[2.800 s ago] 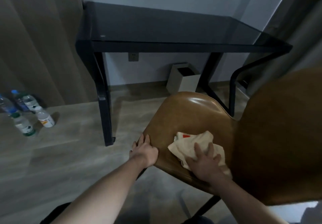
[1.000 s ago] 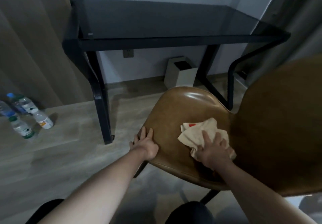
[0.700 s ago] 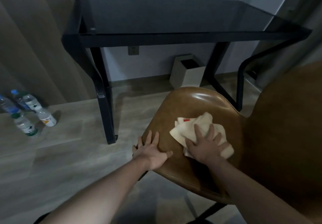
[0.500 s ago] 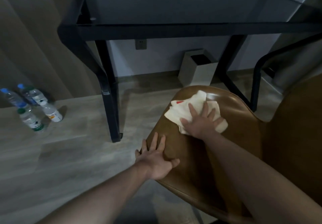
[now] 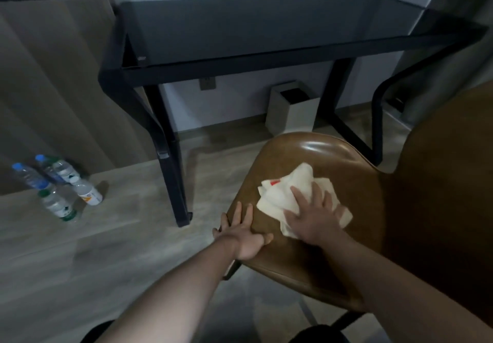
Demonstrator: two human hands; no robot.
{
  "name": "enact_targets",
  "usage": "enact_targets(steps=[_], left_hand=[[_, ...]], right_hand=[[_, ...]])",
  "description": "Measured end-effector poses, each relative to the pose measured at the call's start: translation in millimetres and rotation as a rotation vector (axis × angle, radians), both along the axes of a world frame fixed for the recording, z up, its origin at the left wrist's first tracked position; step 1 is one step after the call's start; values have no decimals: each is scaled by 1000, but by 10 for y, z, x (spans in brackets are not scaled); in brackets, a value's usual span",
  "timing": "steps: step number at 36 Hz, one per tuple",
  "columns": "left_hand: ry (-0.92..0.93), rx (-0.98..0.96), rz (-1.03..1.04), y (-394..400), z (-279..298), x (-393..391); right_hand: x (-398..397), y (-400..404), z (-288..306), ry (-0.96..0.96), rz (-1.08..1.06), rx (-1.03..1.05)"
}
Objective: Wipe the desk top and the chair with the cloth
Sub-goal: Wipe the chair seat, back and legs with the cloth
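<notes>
While right hand (image 5: 312, 220) presses cloth (image 5: 290, 196) – chair (image 5: 314, 161) mid-seat | left hand (image 5: 241, 233) – seat edge

Glossy brown leather chair (image 5: 314, 156), soft cream cloth (image 5: 282, 196), dark glass desk top (image 5: 266, 25).

A pale wood-look floor (image 5: 112, 238) carries everything here: the black desk (image 5: 266, 25) stands on it against the wall, its glass top bare apart from a tiny fitting near the left front corner. Under the desk, a small white bin (image 5: 293, 110) sits on the floor by the wall, and off to the left four plastic water bottles (image 5: 56, 185) stand close together near the wooden panelling. The brown chair (image 5: 314, 172) stands in front of the desk, and on its seat lies a crumpled cream cloth (image 5: 282, 193).
</notes>
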State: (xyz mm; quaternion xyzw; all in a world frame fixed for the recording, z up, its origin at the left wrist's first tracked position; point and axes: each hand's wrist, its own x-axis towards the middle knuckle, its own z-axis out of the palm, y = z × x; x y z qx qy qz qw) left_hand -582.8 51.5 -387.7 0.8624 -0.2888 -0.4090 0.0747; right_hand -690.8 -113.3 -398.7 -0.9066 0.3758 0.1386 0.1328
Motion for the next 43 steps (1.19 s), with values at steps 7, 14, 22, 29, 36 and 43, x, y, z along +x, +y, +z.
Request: enact_targets(steps=[7, 14, 22, 29, 36, 43], left_hand=[[-5, -3, -6, 12, 13, -24], [-8, -27, 4, -19, -123, 44], [3, -48, -4, -45, -253, 93], [4, -43, -10, -108, -233, 111], [13, -18, 5, -99, -123, 71], [20, -15, 17, -62, -23, 32]], right_hand=[[-523, 282, 31, 20, -33, 29], [5, -81, -31, 15, -125, 14], [715, -878, -62, -12, -142, -52], [678, -1018, -48, -68, -123, -82], [99, -748, 80, -27, -303, -33], [-596, -85, 181, 88, -307, -7]])
